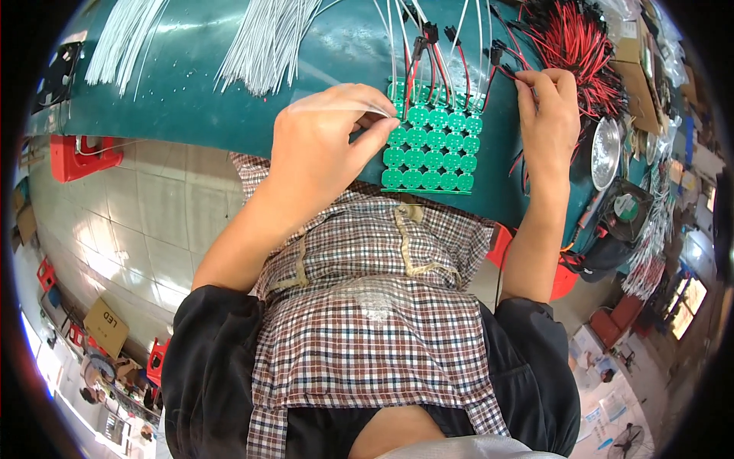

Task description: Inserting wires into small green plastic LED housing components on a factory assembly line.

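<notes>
On the green tabletop (pixel 191 115) lies a green panel of small round circuit boards (pixel 428 159) in rows. White wires and red-and-black leads with black connectors (pixel 430 32) rise from its far rows. At the panel's left edge, my left hand (pixel 317 134) is closed, thumb and forefinger pinched on a thin white wire (pixel 348 104) blurred across the knuckles. Right of the panel, my right hand (pixel 549 115) pinches a red-and-black lead (pixel 505 70) at its fingertips. Its grip is partly hidden by the fingers.
Two bundles of white wires (pixel 267 46) lie at the far left. A heap of red-and-black leads (pixel 573 46) sits at the far right, beside a cardboard box (pixel 636 84). Nearer are a round metal dish (pixel 606 153) and a black fan (pixel 625 208). A red stool (pixel 84 157) stands left.
</notes>
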{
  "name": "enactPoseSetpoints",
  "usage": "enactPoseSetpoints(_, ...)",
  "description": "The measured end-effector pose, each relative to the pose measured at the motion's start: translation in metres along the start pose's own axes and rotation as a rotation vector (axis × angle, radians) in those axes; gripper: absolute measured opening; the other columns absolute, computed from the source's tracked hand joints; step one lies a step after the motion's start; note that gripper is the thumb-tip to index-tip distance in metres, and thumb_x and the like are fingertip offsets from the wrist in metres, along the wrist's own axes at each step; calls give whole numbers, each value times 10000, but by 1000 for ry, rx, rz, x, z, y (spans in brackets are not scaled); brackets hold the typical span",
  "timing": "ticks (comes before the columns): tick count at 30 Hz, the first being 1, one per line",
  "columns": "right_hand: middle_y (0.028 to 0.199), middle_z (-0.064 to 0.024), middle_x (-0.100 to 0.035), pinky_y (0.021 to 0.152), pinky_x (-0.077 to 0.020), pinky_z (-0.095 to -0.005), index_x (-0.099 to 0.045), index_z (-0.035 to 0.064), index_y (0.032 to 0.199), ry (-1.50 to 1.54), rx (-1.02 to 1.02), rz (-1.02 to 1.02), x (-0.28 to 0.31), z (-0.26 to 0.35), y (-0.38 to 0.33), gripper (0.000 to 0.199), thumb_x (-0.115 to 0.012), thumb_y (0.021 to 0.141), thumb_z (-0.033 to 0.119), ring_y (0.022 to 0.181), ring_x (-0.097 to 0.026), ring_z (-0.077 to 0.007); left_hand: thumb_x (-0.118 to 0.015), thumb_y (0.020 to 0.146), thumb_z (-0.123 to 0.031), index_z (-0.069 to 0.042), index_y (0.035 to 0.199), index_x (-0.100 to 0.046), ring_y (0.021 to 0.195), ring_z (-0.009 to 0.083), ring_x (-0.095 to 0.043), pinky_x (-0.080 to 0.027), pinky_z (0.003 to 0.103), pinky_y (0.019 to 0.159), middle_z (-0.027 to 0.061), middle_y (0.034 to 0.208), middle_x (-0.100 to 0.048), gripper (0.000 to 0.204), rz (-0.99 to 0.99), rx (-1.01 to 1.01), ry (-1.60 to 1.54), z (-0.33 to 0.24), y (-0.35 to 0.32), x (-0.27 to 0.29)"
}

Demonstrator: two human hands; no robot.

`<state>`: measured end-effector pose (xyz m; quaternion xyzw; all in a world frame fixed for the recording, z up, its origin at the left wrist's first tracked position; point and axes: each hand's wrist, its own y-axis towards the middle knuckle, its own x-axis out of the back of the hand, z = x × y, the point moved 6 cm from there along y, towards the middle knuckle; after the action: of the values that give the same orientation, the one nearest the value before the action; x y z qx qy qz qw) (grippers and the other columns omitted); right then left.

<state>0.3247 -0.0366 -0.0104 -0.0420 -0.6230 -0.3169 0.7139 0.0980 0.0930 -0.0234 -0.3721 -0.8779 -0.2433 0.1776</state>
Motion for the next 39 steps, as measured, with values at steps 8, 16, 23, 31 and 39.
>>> enactPoseSetpoints(8, 957, -27, -614, 683, -470, -232, -717, 29, 1004, 608, -310, -270, 12, -41, -2, 149, -757, 871, 84, 750, -564, -72, -767, 819, -181, -56, 824, -667, 648, 203, -685, -515, 333, 578, 76, 770, -700, 160, 182, 240, 67, 6, 8, -6)
enactPoseSetpoints(16, 945, -156, -719, 720, -561, -259, -617, -59, 1059, 1365, -584, -288, 18, -43, -16, 146, -648, 949, 32, 796, -691, -171, -772, 824, -200, -53, 824, -662, 677, 200, -700, -524, 325, 602, 71, 749, -704, 183, 238, 326, 42, 11, 10, -5)
enactPoseSetpoints(23, 971, -164, -719, 738, -589, -281, -642, -60, 1020, 1058, -580, -112, 14, -8, -46, 109, -667, 931, -2, 819, -722, -200, -797, 821, -145, -15, 872, -688, 671, 116, -682, -525, 252, 623, 55, 769, -718, 177, 236, 333, 30, 12, 13, -2)
enactPoseSetpoints(31, 897, -100, -706, 696, -570, -252, -630, -25, 945, 1202, -580, 91, -7, 71, -63, 110, -695, 860, -54, 785, -711, -153, -784, 830, -123, -10, 900, -698, 664, 86, -653, -514, 238, 625, 45, 781, -716, 158, 250, 329, 65, 10, 15, 13)
enactPoseSetpoints(39, 851, -59, -682, 667, -539, -233, -637, -2, 898, 1115, -568, 23, -23, 65, -68, 111, -716, 830, -40, 725, -661, -103, -688, 901, -340, -97, 1002, -728, 799, 212, -706, -529, 311, 720, 69, 886, -744, 266, -49, 389, 648, 69, 46, 147)
